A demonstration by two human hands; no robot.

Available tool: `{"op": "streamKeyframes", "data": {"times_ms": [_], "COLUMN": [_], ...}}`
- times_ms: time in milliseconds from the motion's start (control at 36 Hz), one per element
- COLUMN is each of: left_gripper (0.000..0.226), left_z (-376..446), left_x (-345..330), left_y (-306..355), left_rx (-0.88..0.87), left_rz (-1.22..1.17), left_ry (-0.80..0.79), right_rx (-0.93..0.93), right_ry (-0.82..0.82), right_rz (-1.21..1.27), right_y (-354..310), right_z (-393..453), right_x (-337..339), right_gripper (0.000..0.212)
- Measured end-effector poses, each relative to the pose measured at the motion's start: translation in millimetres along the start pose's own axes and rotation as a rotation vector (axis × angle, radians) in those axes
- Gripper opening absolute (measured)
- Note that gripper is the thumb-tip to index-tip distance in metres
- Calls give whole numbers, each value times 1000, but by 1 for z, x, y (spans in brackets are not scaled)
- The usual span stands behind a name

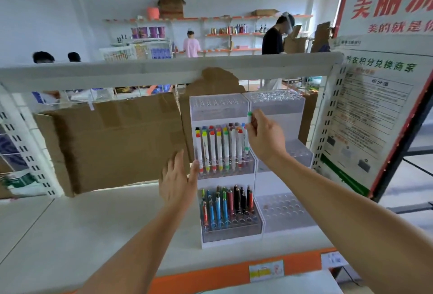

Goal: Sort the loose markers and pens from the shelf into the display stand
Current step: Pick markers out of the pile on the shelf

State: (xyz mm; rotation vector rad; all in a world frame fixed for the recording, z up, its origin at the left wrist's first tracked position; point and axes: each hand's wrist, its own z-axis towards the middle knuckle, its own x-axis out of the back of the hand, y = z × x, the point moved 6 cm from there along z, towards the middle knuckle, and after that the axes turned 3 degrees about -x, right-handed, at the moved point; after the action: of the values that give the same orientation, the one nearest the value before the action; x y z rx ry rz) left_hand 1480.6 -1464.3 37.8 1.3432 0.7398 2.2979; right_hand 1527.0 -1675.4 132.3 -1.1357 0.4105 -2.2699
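Bracing the display stand [225, 244] with straight, relaxed fingers, the left hand [177, 181] seemingly steadies it while the right hand [263, 137] pinches 1 green-capped marker [249, 115] above the middle tier's row, likely for slotting there.

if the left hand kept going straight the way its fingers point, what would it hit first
Probably the cardboard sheet behind the shelf: the left hand points up and away beside the display stand. Depth is unclear.

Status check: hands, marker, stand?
Right hand pinching green-capped marker above middle tier. Left hand open, steadying display stand. Nothing blocking.
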Motion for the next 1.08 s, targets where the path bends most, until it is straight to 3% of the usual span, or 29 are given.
{"op": "streamKeyframes", "data": {"times_ms": [250,639,695,806,1083], "left_gripper": [78,78,70,63,72], "left_z": [-3,-13,-15,-21,-69], "left_x": [-5,4,7,15,53], "left_y": [-4,-10,-13,-21,-70], "left_rx": [0,28,13,7,144], "left_rz": [-3,48,76,153,250], "left_ry": [-13,-38,-33,-37,-68], "right_rx": [-98,-200,-209,-17,309], "right_ry": [-136,-255,-170,-21,-240], "right_rz": [-57,-145,-143,-223,-169], "right_y": [21,28,27,3,-79], "right_z": [-9,-19,-24,-40,-92], "right_x": [-22,-33,-24,-10,-44], "right_gripper": [16,6,26,35,40]}}
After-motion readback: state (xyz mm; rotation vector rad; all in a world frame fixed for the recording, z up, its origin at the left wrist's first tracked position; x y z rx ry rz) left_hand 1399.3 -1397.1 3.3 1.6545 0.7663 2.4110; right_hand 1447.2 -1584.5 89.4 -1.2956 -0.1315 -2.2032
